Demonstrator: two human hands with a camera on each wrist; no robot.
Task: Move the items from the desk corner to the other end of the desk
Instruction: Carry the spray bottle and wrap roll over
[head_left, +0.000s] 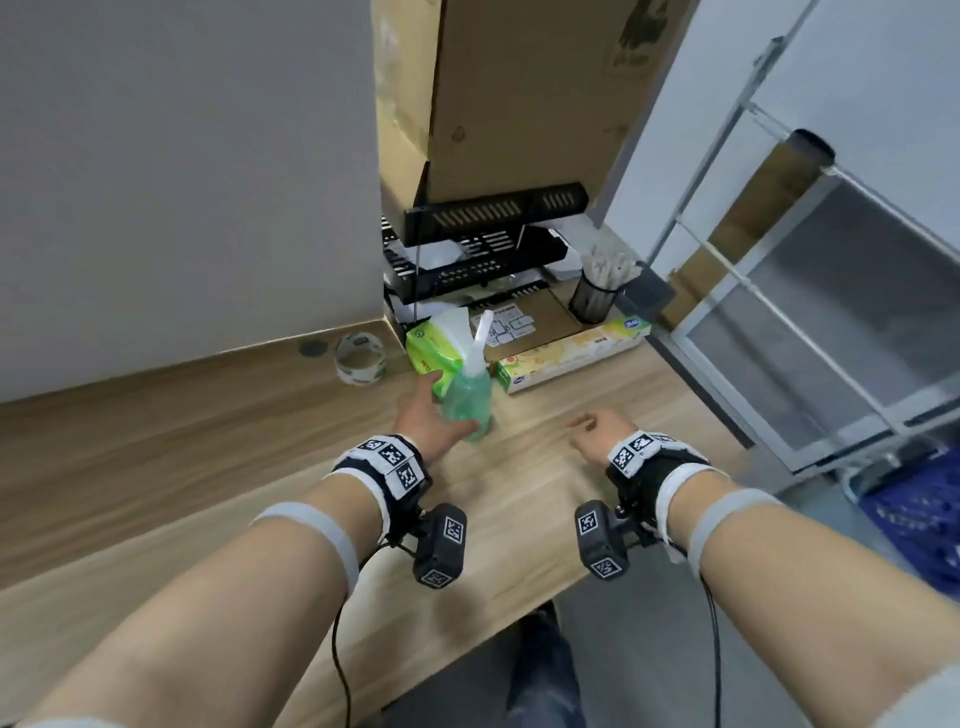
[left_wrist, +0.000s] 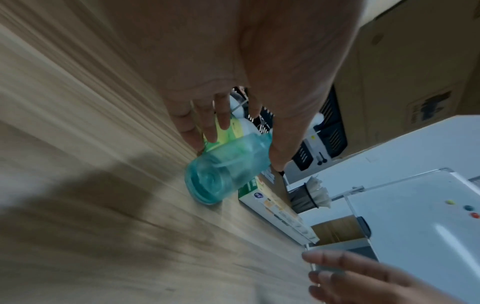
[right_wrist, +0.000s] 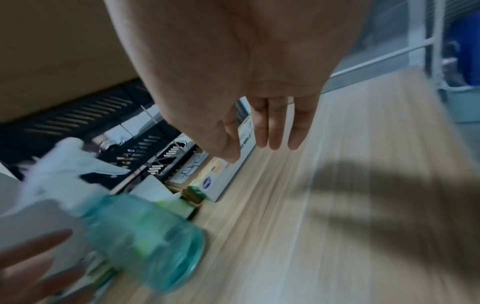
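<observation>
A clear teal spray bottle with a white nozzle stands on the wooden desk in front of a green tissue pack. My left hand wraps it, thumb in front and fingers behind. The left wrist view shows the bottle tilted, its base just off the desk, between my thumb and fingers. My right hand hovers over the desk to the right of the bottle, with relaxed fingers holding nothing. The bottle is blurred in the right wrist view.
A tape roll sits by the wall. A long yellow-white box, a flat cardboard parcel, a mesh pen cup and a black tray rack under a big carton fill the corner. The desk edge runs along the right.
</observation>
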